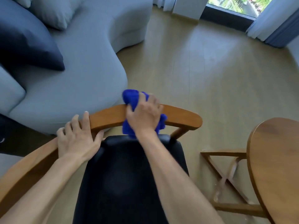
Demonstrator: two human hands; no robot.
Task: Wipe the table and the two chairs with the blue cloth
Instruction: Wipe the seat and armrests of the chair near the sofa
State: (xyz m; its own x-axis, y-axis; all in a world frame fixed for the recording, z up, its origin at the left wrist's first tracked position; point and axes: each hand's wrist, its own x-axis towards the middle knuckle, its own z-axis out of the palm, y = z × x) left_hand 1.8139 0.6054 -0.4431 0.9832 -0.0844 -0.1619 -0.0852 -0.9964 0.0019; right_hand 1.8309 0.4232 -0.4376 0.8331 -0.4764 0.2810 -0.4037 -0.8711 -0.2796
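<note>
Right hand (144,115) grips bunched cloth (131,98) against the chair (181,116) backrest top. Left hand (77,136) rests flat, fingers spread, on the rail's left. Table (275,152) sits right.

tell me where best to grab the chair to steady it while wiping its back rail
Probably the curved wooden back rail of the chair, gripped from above near its left bend, where the left hand rests now. That leaves the middle free for the right hand and the blue cloth.
</note>
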